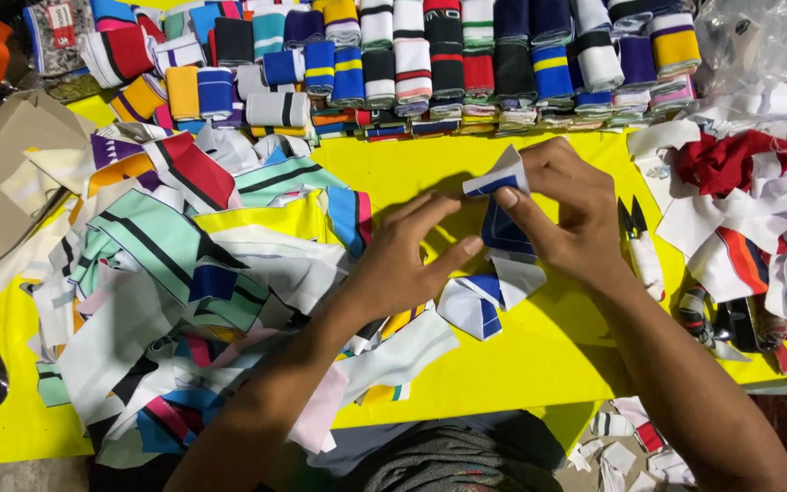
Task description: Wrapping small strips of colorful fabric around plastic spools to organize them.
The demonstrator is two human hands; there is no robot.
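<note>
Your two forearms reach forward from the bottom edge and converge toward the middle. Your left hand (pixel 407 260) is held palm down, wrist slightly bent, fingers stretched out to the right with the index and thumb extended toward your other hand. Your right hand (pixel 567 214) is curled, knuckles up, thumb pressed against the fingertips in a pinch. The fingertips of both hands nearly meet. Both forearms are bare.

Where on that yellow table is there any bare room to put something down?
Bare yellow table shows below the right hand, between the loose collar pieces and the front edge, and below the folded collar rows. The left scrap heap and right white scrap pile are crowded.
</note>
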